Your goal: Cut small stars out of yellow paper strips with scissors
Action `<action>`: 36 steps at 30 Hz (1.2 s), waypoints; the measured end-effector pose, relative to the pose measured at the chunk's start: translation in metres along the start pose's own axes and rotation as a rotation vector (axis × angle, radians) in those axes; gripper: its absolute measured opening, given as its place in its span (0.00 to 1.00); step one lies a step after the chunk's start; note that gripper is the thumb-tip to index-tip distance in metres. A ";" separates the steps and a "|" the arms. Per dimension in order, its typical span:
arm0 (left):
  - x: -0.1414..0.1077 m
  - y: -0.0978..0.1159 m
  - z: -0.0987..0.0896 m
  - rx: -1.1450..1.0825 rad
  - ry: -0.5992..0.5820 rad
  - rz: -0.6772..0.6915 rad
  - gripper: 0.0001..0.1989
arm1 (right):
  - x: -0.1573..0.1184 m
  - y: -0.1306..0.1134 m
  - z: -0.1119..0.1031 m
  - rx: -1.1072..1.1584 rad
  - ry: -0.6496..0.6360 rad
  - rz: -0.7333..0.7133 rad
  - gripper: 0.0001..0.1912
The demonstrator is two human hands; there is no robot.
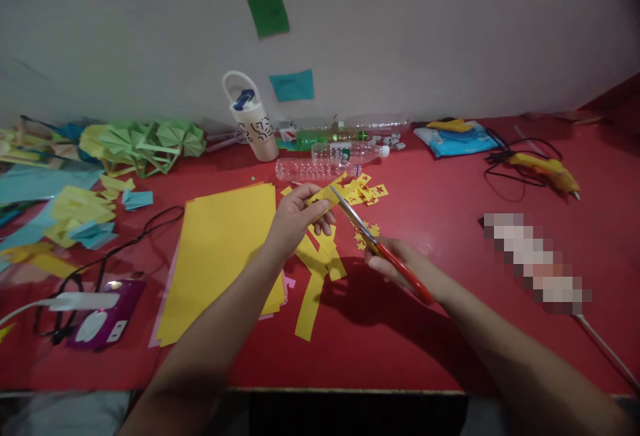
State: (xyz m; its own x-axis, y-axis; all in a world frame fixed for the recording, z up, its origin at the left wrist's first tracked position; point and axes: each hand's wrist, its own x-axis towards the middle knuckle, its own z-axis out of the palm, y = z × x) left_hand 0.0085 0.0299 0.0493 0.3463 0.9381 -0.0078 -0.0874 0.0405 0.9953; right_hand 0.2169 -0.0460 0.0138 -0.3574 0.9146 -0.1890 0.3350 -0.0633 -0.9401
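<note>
My left hand [303, 215] pinches a small yellow paper strip [327, 195] above the red table. Red-handled scissors [395, 264] are in my right hand [395, 259], their blades pointing up and left to the strip's right end. Under my hands lie several yellow paper strips [311, 303], partly overlapping. Small yellow cut stars [361, 241] sit behind the scissor blades, and yellow pieces with star-shaped holes [377, 191] lie farther back. A stack of yellow sheets [215, 249] rests to the left, partly covered by my left forearm.
Clear plastic bottles [320, 170] and a white tumbler [257, 131] stand or lie near the wall. Folded green paper [150, 146], a purple device [113, 316] and cables are left. A yellow glue gun [547, 173], blue packet [455, 139] and blurred object [537, 263] are right.
</note>
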 end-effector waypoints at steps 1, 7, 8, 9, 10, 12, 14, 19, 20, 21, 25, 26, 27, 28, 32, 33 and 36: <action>-0.001 0.000 0.001 -0.006 -0.007 -0.005 0.10 | 0.000 0.002 0.000 0.014 -0.004 -0.007 0.29; -0.003 0.002 0.001 -0.076 -0.025 0.001 0.09 | 0.000 0.011 0.004 0.054 -0.033 -0.084 0.31; -0.003 0.002 0.002 -0.084 -0.027 0.003 0.09 | 0.000 0.010 0.005 0.061 -0.049 -0.089 0.31; -0.003 0.002 0.003 -0.093 -0.028 0.001 0.09 | 0.000 0.009 0.006 0.072 -0.063 -0.092 0.31; -0.003 0.001 0.003 -0.103 -0.028 -0.004 0.09 | 0.000 0.007 0.006 0.087 -0.076 -0.094 0.31; -0.003 0.000 0.005 -0.121 -0.019 -0.022 0.09 | -0.001 0.005 0.007 0.113 -0.082 -0.092 0.31; -0.002 -0.003 0.007 -0.125 0.005 -0.032 0.09 | -0.001 0.005 0.008 0.122 -0.082 -0.085 0.30; -0.001 -0.006 0.009 -0.115 0.049 -0.004 0.09 | -0.001 0.010 0.011 0.148 -0.059 -0.077 0.29; -0.001 -0.006 0.009 -0.123 0.052 -0.001 0.09 | -0.001 0.010 0.011 0.161 -0.060 -0.059 0.29; -0.001 -0.006 0.009 -0.133 0.058 0.001 0.09 | -0.001 0.009 0.012 0.175 -0.065 -0.036 0.28; -0.002 -0.005 0.008 -0.165 0.073 0.000 0.09 | -0.002 0.004 0.012 0.220 -0.071 0.007 0.27; -0.002 -0.005 0.008 -0.169 0.074 0.003 0.09 | -0.002 0.004 0.013 0.223 -0.073 0.007 0.27; -0.003 -0.005 0.009 -0.174 0.075 0.008 0.09 | -0.003 0.003 0.013 0.224 -0.074 0.008 0.28; -0.003 -0.005 0.009 -0.179 0.076 0.011 0.09 | -0.003 0.003 0.013 0.224 -0.073 0.010 0.28; -0.004 -0.004 0.009 -0.184 0.088 0.011 0.10 | -0.003 0.004 0.014 0.216 -0.062 0.006 0.27; -0.004 -0.004 0.009 -0.179 0.087 0.011 0.10 | -0.003 0.005 0.014 0.215 -0.059 0.001 0.27; -0.004 -0.005 0.008 -0.159 0.084 0.012 0.09 | -0.003 0.009 0.015 0.217 -0.068 -0.008 0.27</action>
State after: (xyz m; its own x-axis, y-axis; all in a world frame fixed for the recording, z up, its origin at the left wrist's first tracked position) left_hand 0.0152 0.0235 0.0453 0.2661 0.9639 -0.0107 -0.2401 0.0770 0.9677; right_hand 0.2075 -0.0553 0.0010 -0.4201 0.8867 -0.1932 0.1390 -0.1475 -0.9793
